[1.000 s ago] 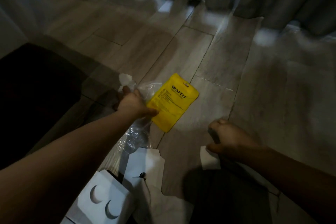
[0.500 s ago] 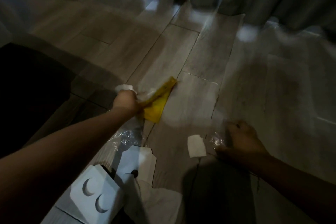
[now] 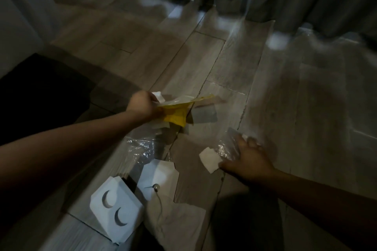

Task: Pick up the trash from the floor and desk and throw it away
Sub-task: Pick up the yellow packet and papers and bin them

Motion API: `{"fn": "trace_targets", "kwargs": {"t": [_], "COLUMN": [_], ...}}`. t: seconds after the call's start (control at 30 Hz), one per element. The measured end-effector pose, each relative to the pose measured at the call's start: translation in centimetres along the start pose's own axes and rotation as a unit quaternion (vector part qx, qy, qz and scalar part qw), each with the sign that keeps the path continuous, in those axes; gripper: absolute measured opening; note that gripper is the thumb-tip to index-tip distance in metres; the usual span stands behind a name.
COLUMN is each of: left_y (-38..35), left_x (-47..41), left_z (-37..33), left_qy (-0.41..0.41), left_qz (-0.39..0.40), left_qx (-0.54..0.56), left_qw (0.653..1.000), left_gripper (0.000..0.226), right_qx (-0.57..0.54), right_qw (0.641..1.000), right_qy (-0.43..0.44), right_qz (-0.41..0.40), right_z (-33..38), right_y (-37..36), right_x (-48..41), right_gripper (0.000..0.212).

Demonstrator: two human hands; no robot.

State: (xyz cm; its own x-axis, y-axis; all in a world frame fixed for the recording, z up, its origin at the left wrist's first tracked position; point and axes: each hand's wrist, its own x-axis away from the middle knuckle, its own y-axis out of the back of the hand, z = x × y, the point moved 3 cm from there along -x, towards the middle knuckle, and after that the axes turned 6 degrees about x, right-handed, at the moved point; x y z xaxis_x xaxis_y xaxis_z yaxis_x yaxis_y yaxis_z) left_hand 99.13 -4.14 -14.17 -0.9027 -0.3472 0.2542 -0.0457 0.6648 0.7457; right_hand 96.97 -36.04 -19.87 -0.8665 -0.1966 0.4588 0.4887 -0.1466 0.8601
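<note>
Two hands work low over the floor. The left hand is curled tight round a yellow packet bunched with crumpled white paper, both lifted off the floor. The right hand lies spread, fingers fairly straight, on a clear wrapper touching a white paper scrap. A white card insert lies on the floor nearer the person.

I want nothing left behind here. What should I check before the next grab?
1. Left hand grips yellow plastic pouch: ok.
2. Right hand holds clear plastic wrapper: not ok, fingers only lie spread on it.
3. Small white paper square collected: not ok, on floor beside right hand.
4. White cardboard insert with crescent cutouts collected: not ok, on floor.
5. Bin location: cannot tell, none in view.
</note>
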Motion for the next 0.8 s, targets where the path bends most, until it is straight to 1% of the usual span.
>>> {"fn": "trace_targets", "kwargs": {"t": [0.1,0.23,0.33,0.4,0.5,0.67,0.8], "left_y": [1.2,2.6,2.5,1.9,0.9,1.0,1.4], "left_x": [0.7,2.5,3.9,4.6,5.0,4.6,4.3], "left_z": [1.4,3.5,4.9,5.8,7.1,8.7,9.8], "left_qy": [0.006,0.007,0.005,0.006,0.033,0.079,0.118], "left_qz": [0.006,-0.001,0.01,0.031,0.045,0.033,0.02], "left_qx": [-0.006,-0.023,-0.025,-0.021,-0.023,-0.009,0.034], "left_qw": [1.0,1.0,1.0,0.999,0.998,0.996,0.992], "left_gripper": [0.017,0.016,0.014,0.017,0.021,0.023,0.033], "right_qx": [0.013,-0.006,-0.01,0.001,0.026,0.033,0.076], "right_qw": [1.0,0.998,0.997,0.997,0.998,0.999,0.997], "right_qy": [0.004,-0.005,0.012,0.015,0.002,-0.01,0.007], "right_qz": [0.013,0.058,0.082,0.078,0.053,0.02,0.003], "right_z": [1.9,4.4,6.5,7.6,8.4,8.3,8.7], "right_y": [-1.3,-2.7,-3.9,-5.0,-6.0,-5.7,-5.9], "right_x": [-0.1,-0.2,0.4,1.0,1.3,0.6,0.6], "right_gripper": [0.12,0.131,0.137,0.138,0.136,0.13,0.12]}}
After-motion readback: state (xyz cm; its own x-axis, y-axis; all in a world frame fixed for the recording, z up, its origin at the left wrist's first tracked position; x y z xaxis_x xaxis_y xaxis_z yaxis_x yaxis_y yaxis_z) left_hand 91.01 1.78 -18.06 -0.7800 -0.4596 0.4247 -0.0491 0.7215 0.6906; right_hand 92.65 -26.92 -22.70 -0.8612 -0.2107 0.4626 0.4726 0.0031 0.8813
